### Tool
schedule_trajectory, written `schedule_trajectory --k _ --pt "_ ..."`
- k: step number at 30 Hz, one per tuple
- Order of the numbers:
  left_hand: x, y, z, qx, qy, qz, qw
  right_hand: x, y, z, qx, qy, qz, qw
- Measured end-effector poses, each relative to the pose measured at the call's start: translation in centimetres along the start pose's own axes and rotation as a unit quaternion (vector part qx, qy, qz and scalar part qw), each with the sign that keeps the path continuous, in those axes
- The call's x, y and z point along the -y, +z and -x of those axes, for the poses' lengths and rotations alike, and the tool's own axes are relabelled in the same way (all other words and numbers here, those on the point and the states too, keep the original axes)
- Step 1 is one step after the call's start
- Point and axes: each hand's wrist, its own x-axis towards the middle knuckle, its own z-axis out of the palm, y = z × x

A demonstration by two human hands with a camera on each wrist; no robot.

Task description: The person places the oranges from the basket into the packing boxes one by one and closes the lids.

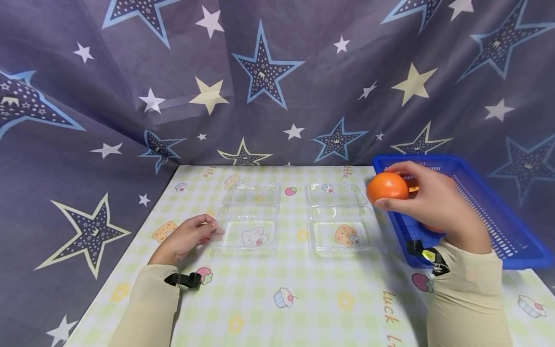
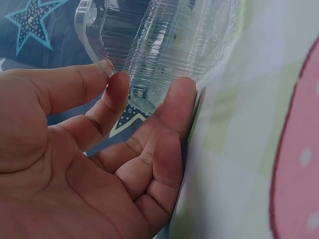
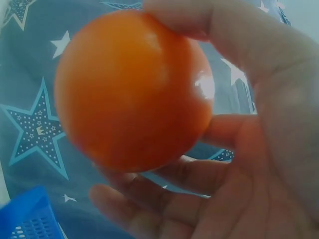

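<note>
My right hand holds a shiny orange between thumb and fingers, up over the left edge of the blue basket. The same orange fills much of the right wrist view, with the thumb on top and fingers below. On the left, my left hand pinches the near-left rim of a clear plastic clamshell box, thumb and index fingertip meeting at its edge in the left wrist view. That box lies with its lid folded back. To its right sits a second clear clamshell box, also unfolded.
More orange fruit shows in the basket, mostly hidden behind the right hand. A checked cloth with printed cupcakes and fruit covers the table. A dark curtain with stars hangs behind and on the left side.
</note>
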Motion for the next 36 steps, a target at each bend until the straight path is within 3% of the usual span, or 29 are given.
schedule_trajectory --k 7,24,36 --pt "-0.2 0.1 0.1 -0.011 0.002 -0.004 0.9999 0.6 1.0 -0.5 -0.004 -0.023 -0.036 0.9991" --pt "-0.2 0.3 0.1 -0.020 -0.005 0.004 0.9998 2.3 4.3 -1.9 -0.006 -0.090 -0.020 0.9957" --pt "-0.2 0.2 0.2 -0.022 -0.008 -0.001 0.9997 3.3 7.9 -3.3 -0.010 -0.166 -0.016 0.9860"
